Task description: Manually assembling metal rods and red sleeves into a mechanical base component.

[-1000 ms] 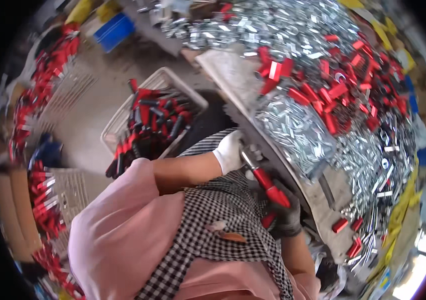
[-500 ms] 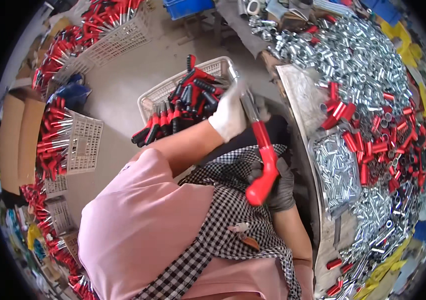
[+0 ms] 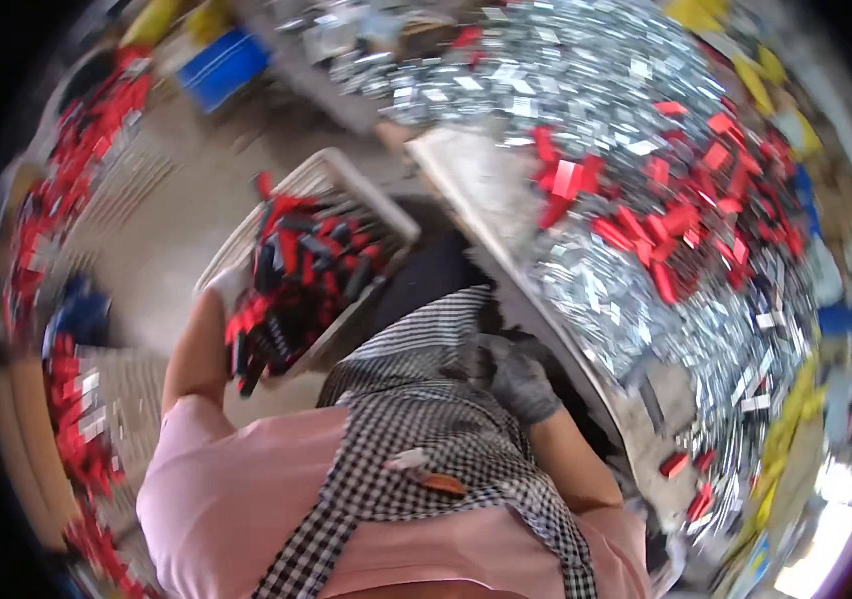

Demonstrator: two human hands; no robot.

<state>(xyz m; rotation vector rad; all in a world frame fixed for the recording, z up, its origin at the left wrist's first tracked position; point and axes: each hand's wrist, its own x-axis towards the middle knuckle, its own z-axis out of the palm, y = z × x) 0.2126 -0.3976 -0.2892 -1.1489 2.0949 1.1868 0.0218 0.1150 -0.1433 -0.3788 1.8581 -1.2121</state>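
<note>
My left hand (image 3: pixel 230 284), in a white glove, is at the left side of a pale plastic basket (image 3: pixel 374 196). It is beside a heap of red and black handled tools (image 3: pixel 296 270) that fills the basket. Blur and the heap hide its fingers, so I cannot tell whether it grips anything. Close to my checked apron (image 3: pixel 416 399), my right hand (image 3: pixel 523 384) in a grey glove is low beside the workbench edge. Its fingers are smeared, and no tool shows in it.
On the right, a workbench (image 3: pixel 466 165) bears a large pile of shiny metal fittings (image 3: pixel 576 90) and red tubes (image 3: pixel 681 225). Baskets of red-handled pieces (image 3: pixel 76 399) line the left. A blue bin (image 3: pixel 223 68) stands at the far left.
The view has turned, so the basket appears further left and nearer. My left hand moved left to the basket's side. The long red-handled tool with a metal tube is gone from between my hands.
</note>
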